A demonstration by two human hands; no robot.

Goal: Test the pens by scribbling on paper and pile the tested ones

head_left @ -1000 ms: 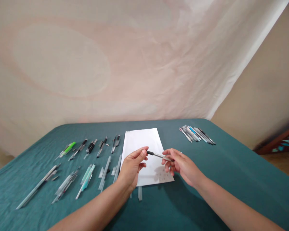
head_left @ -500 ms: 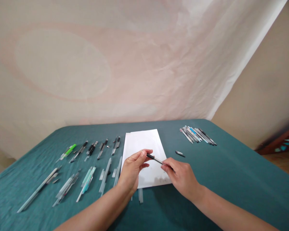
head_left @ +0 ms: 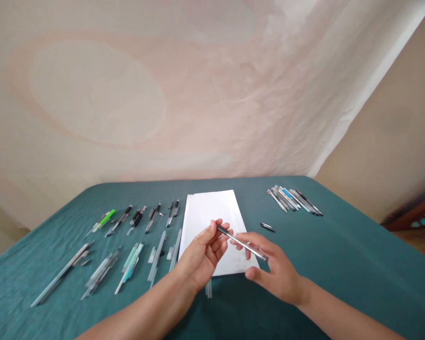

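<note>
A slim pen with a dark grip end and a clear barrel slants down to the right over the white paper. My left hand pinches its dark upper end between thumb and fingers, palm partly turned up. Around the barrel's lower end my right hand is open, its thumb apart from the pen and its fingers behind it. Whether those fingers touch the barrel I cannot tell. To the right of the paper lies a small black pen cap with a silvery clip.
On the left, pen parts lie in small groups, among them a green barrel, turquoise pieces and a long clear tube. Several pens lie bunched at the back right of the green cloth. Behind the table hangs a pale curtain.
My right hand has loosened from the pen and its fingers have spread, so more of the barrel shows. My left hand keeps hold of the dark end. The view has shifted slightly.
</note>
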